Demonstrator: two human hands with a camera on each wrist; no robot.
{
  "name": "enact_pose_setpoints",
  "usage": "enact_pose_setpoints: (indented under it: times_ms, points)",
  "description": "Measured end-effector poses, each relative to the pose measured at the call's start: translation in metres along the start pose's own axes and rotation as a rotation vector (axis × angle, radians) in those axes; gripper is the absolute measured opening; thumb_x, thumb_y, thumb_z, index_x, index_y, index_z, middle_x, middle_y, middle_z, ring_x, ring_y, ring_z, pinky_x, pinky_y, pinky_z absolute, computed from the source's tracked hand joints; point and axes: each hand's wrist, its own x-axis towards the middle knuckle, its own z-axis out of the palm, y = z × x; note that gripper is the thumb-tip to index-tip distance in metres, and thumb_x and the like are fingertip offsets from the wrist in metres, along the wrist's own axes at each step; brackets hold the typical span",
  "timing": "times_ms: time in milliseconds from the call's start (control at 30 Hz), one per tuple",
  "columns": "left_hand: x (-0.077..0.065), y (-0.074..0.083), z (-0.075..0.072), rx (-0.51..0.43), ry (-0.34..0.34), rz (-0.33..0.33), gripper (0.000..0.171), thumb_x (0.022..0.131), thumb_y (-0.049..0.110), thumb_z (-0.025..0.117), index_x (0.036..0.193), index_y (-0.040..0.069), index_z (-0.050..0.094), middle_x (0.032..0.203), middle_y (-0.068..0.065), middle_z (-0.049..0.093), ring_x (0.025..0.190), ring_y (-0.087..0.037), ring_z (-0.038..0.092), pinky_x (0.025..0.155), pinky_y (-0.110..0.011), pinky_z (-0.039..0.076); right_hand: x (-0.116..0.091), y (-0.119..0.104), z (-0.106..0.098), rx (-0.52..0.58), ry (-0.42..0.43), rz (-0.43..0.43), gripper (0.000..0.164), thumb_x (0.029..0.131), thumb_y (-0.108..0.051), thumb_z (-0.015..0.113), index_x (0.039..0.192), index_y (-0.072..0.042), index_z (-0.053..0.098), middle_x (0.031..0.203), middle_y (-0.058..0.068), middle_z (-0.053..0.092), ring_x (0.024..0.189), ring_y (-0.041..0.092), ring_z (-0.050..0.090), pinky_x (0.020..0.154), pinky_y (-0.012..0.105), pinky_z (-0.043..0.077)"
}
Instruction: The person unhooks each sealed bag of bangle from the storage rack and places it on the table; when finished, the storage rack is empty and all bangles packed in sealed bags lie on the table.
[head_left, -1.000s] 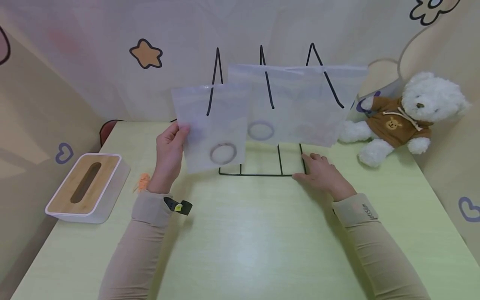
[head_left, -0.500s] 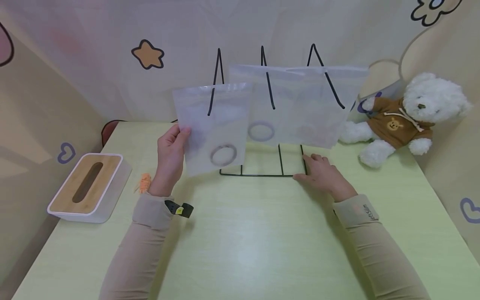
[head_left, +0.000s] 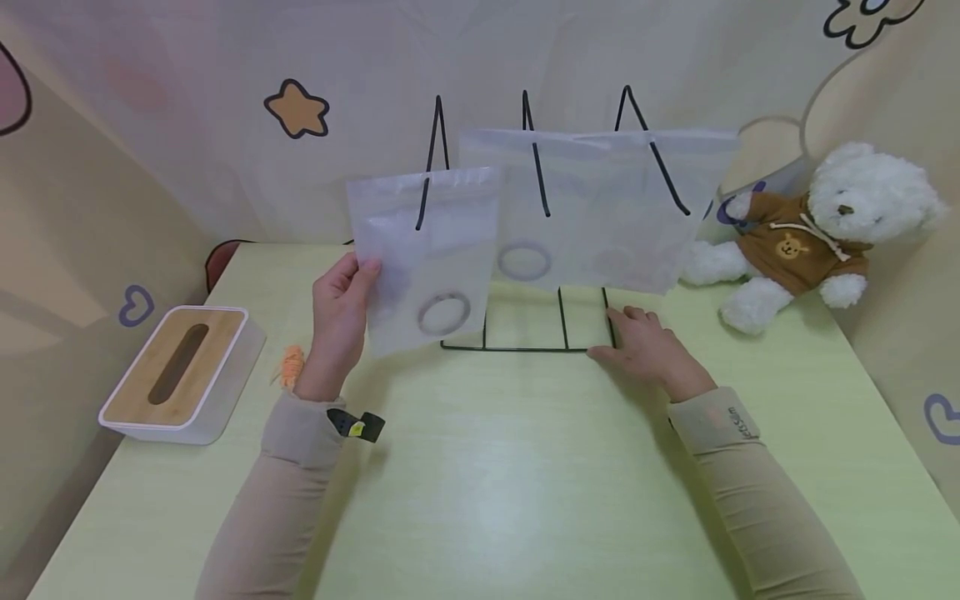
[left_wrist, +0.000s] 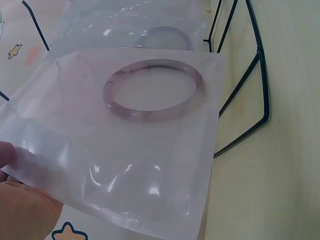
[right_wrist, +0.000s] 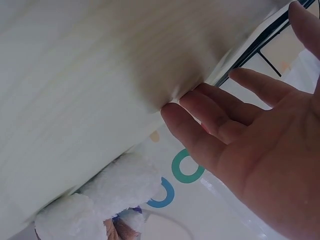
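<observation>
I see the left hand [head_left: 339,310] pinching the edge of a frosted plastic pouch [head_left: 426,254] with a pale purple bangle [left_wrist: 153,90] inside, held upright just beside the black wire rack [head_left: 536,250]. The right hand [head_left: 647,350] lies flat on the pale green table [head_left: 487,483], fingers [right_wrist: 252,85] relaxed, seemingly touching the rack's base.

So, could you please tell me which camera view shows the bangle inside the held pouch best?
The left wrist view: the bangle fills the frame, its purplish band clear through the pouch that the left hand pinches. The head view shows it as a small grey ring. The right wrist view misses it.
</observation>
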Motion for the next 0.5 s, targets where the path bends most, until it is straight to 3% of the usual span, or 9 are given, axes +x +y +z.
enact_pose_setpoints:
  times_ms: [500]
  points:
    - [-0.0088, 0.0058, -0.0032, 0.03, -0.008, 0.012, 0.035, 0.1, 0.018, 0.056, 0.121, -0.01, 0.06, 0.103, 0.0, 0.063, 0.094, -0.016, 0.055, 0.084, -0.027, 0.047, -0.0007, -0.0009, -0.0004, -0.003, 0.005, -0.003, 0.08, 0.095, -0.045, 0.057, 0.15, 0.005, 0.026, 0.148, 0.033, 0.027, 0.132, 0.054, 0.025, 0.098, 0.073, 0.026]
